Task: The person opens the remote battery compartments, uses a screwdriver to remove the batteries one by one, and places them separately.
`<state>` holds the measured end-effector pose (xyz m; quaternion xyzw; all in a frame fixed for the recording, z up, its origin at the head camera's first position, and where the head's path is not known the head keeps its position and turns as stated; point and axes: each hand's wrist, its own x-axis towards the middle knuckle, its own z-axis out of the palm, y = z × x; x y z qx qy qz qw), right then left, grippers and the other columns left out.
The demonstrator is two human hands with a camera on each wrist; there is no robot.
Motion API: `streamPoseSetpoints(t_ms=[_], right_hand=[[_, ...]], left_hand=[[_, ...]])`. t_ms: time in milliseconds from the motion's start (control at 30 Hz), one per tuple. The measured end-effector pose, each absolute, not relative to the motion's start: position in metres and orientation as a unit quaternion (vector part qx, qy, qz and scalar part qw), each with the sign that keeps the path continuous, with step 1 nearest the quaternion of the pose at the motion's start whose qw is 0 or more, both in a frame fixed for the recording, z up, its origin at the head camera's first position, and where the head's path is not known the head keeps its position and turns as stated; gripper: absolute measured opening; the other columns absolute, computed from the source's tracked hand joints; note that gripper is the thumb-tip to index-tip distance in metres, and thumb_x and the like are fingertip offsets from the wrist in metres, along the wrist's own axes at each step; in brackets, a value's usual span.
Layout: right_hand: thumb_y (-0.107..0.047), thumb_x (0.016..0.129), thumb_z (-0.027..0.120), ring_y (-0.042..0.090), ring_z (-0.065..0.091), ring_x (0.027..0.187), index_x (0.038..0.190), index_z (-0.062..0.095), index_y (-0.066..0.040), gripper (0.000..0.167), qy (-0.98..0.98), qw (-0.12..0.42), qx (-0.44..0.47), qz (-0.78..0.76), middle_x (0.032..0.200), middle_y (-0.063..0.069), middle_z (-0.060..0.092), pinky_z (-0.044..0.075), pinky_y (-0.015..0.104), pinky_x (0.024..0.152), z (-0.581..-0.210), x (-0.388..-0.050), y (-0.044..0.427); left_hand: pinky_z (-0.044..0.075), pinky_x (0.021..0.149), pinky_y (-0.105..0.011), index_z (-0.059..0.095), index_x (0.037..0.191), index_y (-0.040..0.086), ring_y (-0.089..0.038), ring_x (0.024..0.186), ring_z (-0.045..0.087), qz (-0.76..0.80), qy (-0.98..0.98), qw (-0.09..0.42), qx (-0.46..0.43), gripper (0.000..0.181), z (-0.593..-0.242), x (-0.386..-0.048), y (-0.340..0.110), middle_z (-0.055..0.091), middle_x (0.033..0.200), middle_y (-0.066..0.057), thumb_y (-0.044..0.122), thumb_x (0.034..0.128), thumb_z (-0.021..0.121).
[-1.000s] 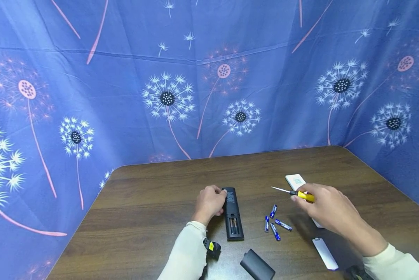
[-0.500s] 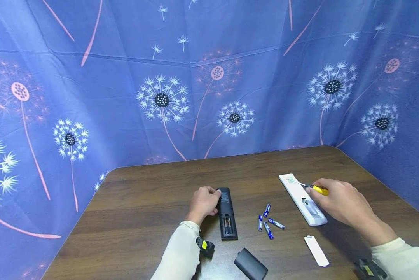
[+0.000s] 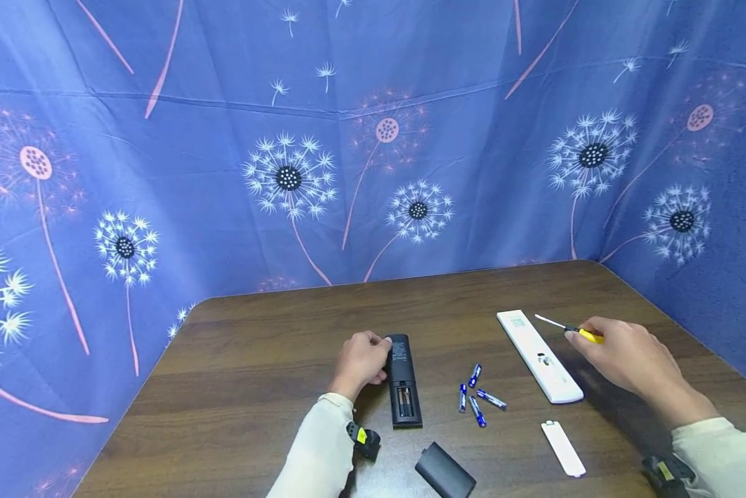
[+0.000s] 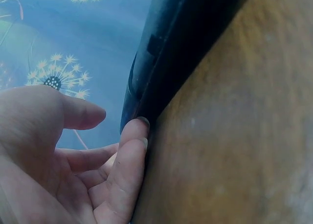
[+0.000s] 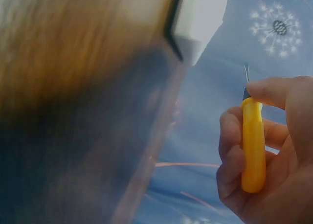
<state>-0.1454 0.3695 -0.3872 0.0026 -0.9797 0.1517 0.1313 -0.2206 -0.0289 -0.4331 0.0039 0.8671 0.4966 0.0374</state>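
On the table, a black remote control [image 3: 401, 360] lies back up, its battery compartment uncovered with batteries inside. My left hand [image 3: 360, 361] holds its upper left edge; in the left wrist view the curled fingertips [image 4: 134, 131] touch that edge. A yellow-handled screwdriver [image 5: 253, 145] is gripped in my right hand [image 3: 628, 349], its thin metal shaft pointing left. That hand hovers right of a white remote control [image 3: 535, 346], whose back also shows an uncovered battery recess. The screwdriver tip is apart from the white remote.
Several blue-and-white batteries [image 3: 477, 408] lie loose between the remotes. Nearer the front are a black battery cover [image 3: 446, 470] and a white battery cover [image 3: 562, 448]. The wooden table [image 3: 255, 387] meets a blue dandelion-print curtain [image 3: 223, 138] along its back and sides.
My right hand has drawn off to the right with the screwdriver, uncovering the white remote. The left hand stays at the black remote. The head view has shifted slightly.
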Motion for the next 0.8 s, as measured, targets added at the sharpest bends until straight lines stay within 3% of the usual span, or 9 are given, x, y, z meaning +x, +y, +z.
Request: streamPoseSetpoints(t_ms=[200,500,700,800], right_hand=[[-0.049,0.098,0.059,0.034,0.059,0.076,0.108,0.069,-0.003,0.048,-0.985,0.094,-0.014,0.144,0.086,0.011,0.065,0.041,0.047,0.052,-0.39,-0.151,0.384],[-0.046,0.097,0.06,0.042,0.062,0.079,0.1,0.069,-0.004,0.043,-0.99,0.043,-0.03,0.132,0.089,0.018,0.066,0.043,0.056,0.055,-0.395,-0.162,0.392],[-0.045,0.095,0.064,0.056,0.06,0.089,0.106,0.069,-0.001,0.046,-0.991,-0.003,-0.039,0.125,0.099,0.026,0.067,0.044,0.064,0.062,-0.399,-0.165,0.392],[-0.045,0.094,0.066,0.053,0.06,0.087,0.103,0.068,-0.001,0.045,-0.991,-0.018,-0.042,0.122,0.097,0.026,0.066,0.044,0.065,0.063,-0.4,-0.166,0.392]], left_hand=[[0.054,0.047,-0.028,0.067,0.107,0.0,-0.015,0.049,0.063,0.505,0.862,0.04,0.006,0.029,-0.432,-0.222,-0.025,0.064,0.07,-0.01,0.028,0.1004,0.062],[0.054,0.045,-0.029,0.068,0.106,0.0,-0.016,0.047,0.063,0.516,0.856,0.035,0.003,0.027,-0.432,-0.223,-0.026,0.062,0.069,-0.009,0.026,0.1,0.062],[0.054,0.045,-0.029,0.067,0.106,0.0,-0.016,0.046,0.062,0.521,0.853,0.037,0.002,0.026,-0.435,-0.224,-0.028,0.062,0.069,-0.01,0.025,0.0998,0.062],[0.053,0.044,-0.029,0.067,0.106,0.0,-0.016,0.046,0.062,0.52,0.854,0.033,0.003,0.027,-0.435,-0.224,-0.028,0.062,0.069,-0.01,0.025,0.0996,0.062]])
